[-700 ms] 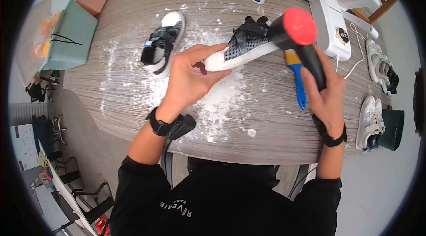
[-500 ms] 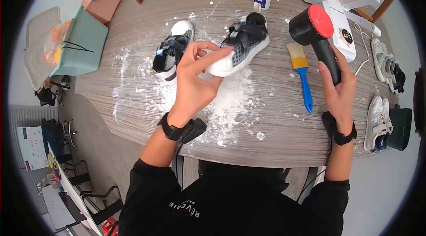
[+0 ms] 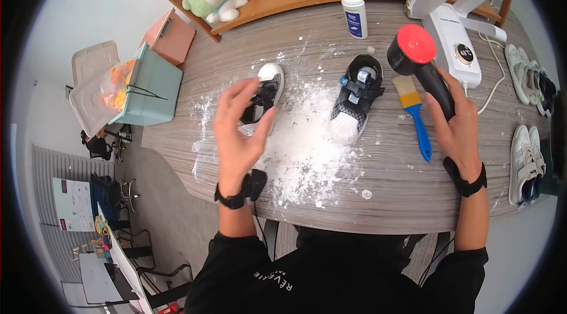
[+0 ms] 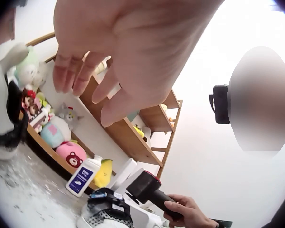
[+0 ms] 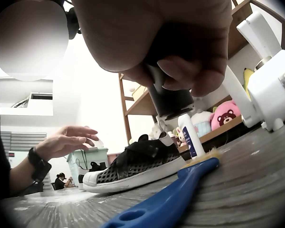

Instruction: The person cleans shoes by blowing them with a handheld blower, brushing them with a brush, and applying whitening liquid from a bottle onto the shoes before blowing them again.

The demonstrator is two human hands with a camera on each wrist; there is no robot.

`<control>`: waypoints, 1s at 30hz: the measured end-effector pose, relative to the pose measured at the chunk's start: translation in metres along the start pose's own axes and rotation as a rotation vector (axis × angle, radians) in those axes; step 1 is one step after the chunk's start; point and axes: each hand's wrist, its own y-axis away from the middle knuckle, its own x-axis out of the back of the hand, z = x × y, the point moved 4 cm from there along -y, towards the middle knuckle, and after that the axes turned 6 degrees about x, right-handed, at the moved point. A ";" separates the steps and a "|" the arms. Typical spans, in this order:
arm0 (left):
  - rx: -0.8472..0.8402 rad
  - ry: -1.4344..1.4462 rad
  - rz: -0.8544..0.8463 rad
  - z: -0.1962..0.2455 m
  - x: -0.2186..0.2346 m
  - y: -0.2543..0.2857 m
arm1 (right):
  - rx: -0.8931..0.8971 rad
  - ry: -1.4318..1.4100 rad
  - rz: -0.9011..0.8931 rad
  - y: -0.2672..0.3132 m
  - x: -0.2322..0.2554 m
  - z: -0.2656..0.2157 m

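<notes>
My right hand (image 3: 458, 131) grips the handle of a black hair dryer (image 3: 434, 84) with a red round end, held over the table's right side. My left hand (image 3: 236, 131) holds nothing, its fingers and thumb spread apart above one black-and-white sneaker (image 3: 272, 71), partly covering it. The matching sneaker (image 3: 349, 107) stands on the table between the hands, toe towards me, its black straps crossed over the top. In the right wrist view, this sneaker (image 5: 137, 164) sits flat on its white sole.
White powder (image 3: 307, 160) is scattered across the wooden table. A blue-handled brush (image 3: 419, 128) lies beside my right hand. Behind are a white bottle (image 3: 355, 19) and a white device (image 3: 452, 45) with a display. A green bin (image 3: 150, 95) stands left, other shoes (image 3: 525, 163) right.
My left hand has let go of the sneaker, now standing on the table, and moved left over the other one. The hair dryer has moved right, away from the sneaker.
</notes>
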 end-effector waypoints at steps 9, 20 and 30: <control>0.339 -0.365 -0.155 -0.064 0.006 0.035 | 0.017 -0.082 -0.104 0.001 0.020 -0.008; 0.346 -0.191 -0.172 -0.083 -0.009 0.017 | 0.000 -0.153 -0.405 0.010 -0.006 -0.019; 0.354 -0.190 0.018 -0.070 0.025 0.039 | 0.196 0.067 -0.567 -0.017 -0.070 -0.049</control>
